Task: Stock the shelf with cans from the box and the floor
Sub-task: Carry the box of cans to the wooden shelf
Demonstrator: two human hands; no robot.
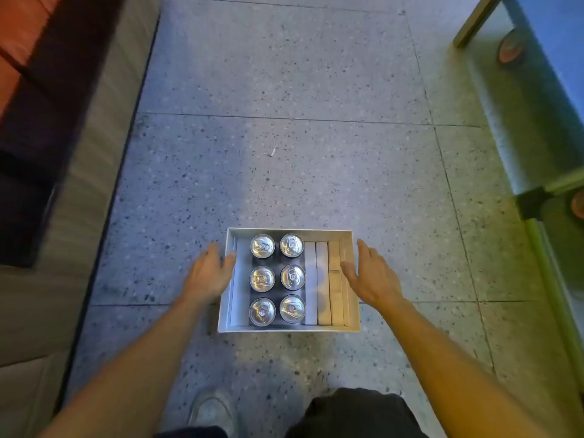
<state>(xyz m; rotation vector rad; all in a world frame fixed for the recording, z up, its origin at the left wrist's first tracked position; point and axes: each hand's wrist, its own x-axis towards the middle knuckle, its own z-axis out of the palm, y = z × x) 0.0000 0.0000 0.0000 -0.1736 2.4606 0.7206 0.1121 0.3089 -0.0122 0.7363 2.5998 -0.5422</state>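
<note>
Dark trouser leg (354,412) and a pale shoe (212,410) sit at the bottom edge, standing on speckled terrazzo floor (284,74). Both bare forearms reach forward and down to a shallow white box (289,327) on the floor just ahead of the feet.

Left hand (210,271): fingers spread flat, thumb at the box's left wall, gripping nothing. Right hand (368,273): same pose, fingers apart against the right wall, thumb over the rim (contact looks likely, can't confirm).

Inside the box: six silver cans (277,278), upright, tabs up, two columns of three, left of centre. Right of them, pale upright slabs (324,282) fill the remaining space, packed side by side.

Left edge: grey ledge (79,200). Right edge: glass door (537,105) in a metal frame. No loose cans visible on the floor in this view.
</note>
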